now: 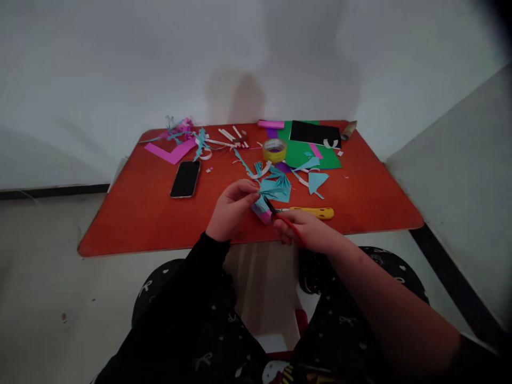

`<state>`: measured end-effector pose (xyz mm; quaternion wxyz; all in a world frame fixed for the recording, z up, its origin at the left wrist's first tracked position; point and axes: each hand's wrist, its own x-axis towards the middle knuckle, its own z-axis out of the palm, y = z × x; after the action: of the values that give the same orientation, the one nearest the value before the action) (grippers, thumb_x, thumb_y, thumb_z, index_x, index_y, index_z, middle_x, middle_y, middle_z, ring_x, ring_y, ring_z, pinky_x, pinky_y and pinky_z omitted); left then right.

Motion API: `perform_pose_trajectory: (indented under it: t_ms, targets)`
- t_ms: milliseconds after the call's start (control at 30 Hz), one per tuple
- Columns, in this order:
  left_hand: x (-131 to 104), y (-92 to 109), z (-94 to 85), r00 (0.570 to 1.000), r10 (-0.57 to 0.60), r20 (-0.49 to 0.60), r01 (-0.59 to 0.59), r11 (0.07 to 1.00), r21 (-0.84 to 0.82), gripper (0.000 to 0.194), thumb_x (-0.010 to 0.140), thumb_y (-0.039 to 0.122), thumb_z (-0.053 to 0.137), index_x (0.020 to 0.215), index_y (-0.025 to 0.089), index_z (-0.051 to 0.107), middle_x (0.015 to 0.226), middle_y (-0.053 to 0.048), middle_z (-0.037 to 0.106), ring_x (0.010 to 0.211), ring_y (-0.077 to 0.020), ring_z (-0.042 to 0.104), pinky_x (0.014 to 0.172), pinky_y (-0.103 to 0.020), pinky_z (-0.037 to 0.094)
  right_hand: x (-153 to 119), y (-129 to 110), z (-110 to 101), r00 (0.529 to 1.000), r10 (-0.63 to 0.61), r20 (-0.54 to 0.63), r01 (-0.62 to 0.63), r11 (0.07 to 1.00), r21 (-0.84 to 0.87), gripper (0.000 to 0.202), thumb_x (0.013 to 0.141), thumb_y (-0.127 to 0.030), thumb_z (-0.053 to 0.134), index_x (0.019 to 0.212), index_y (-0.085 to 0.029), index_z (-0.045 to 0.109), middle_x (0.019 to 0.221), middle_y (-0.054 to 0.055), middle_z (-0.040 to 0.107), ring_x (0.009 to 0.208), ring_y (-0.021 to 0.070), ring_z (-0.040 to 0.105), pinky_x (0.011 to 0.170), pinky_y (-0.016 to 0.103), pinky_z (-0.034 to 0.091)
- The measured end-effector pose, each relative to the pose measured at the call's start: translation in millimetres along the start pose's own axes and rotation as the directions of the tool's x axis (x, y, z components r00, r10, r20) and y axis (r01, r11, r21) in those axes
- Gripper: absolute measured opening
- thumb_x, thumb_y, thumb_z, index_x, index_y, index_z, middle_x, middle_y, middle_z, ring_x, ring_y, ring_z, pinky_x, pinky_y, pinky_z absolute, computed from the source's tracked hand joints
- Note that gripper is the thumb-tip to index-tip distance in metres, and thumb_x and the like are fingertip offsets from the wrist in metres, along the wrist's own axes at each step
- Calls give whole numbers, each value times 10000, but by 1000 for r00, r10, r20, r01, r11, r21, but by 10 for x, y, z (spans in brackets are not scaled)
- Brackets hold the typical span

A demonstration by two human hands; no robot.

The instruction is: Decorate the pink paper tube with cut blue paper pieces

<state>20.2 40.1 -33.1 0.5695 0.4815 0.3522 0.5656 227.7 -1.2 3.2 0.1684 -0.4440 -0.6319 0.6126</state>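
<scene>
While the head view looks down over the table [140, 213], the left hand [236, 205] pinches a pleated piece of blue paper [269, 190] between its thumb and bent fingers, with barely a gap at the tips. The right hand [308, 229] is curled round the red handles of some scissors [294, 226], whose dark blades point up and leftward at the blue paper, close by the left fingertips (whether they touch it, I cannot tell). So the blue paper sits between the two hands, above the near part of the table. Just below the left fingertips is a small blue and pink piece [263, 212], and just beyond the right hand lies a yellow cutter [316, 213]. Farther ahead of the hands are more blue scraps [318, 182], a roll of tape [274, 152] and a green sheet [294, 154] with a black sheet [314, 133] on it. Left of the left hand a phone [186, 179] lies flat, with a bent pink strip [172, 153] beyond it; white sticks [226, 134] lie well ahead of that hand.
</scene>
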Motion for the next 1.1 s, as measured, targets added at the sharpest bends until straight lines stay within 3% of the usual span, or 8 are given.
perform_pose_trajectory:
  t_ms: [167,533,900,1100]
  targets:
    - [-5,-27,-4,1000,21,18,-22,1000,15,257,722,373,895,823,224,711,984,-16,654,976,-167,632,915,-326,523,33,31,18,1000,17,-24,-15,997,80,495,895,-703,601,821,-215,561,647,-32,526,609,149,487,592,285,379]
    - [14,40,0,998,38,50,-40,998,44,200,732,322,883,784,215,722,915,-16,641,928,-162,610,881,-308,509,31,61,-2,997,-11,-75,15,999,51,477,888,-676,627,874,-199,648,672,-41,447,602,130,373,584,276,310]
    - [30,70,-59,990,55,128,-67,993,93,156,771,292,864,779,197,741,923,-24,651,924,-158,621,849,-290,504,18,-15,-106,999,5,-48,-11,992,-124,533,828,-700,658,719,-179,623,641,-36,435,605,120,372,568,265,292]
    - [23,69,-34,996,45,72,-52,993,110,186,745,310,867,774,197,723,868,-15,657,872,-155,614,810,-281,505,53,36,-116,997,8,-71,-18,990,-138,505,823,-687,671,773,-185,672,664,-24,487,625,137,438,563,263,298]
